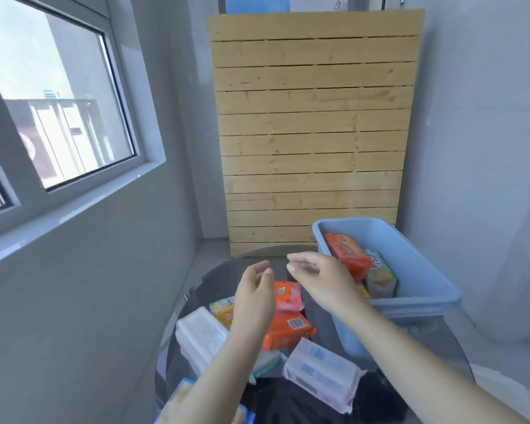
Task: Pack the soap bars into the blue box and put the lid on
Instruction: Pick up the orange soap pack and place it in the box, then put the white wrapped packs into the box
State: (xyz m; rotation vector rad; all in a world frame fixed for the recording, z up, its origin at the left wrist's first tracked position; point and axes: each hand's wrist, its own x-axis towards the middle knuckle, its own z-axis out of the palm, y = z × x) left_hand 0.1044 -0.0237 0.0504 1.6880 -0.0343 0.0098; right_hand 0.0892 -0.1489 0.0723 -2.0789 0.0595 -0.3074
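soap bars (286, 330) loose on near counter (214, 283), a few already in blue box (416, 270) at right | left hand (253, 301), right hand (318, 281): fingers relaxed, holding nothing | risk: wrappers look slick, a hasty grab could slide bars off the counter edge

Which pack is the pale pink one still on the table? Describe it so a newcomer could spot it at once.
Start at the round glass table with the blue box at its right. The pale pink pack lies on the near side of the table, just left of the box's near corner and below the right forearm. Unlike the orange pack behind it, it is whitish pink with faint blue print.
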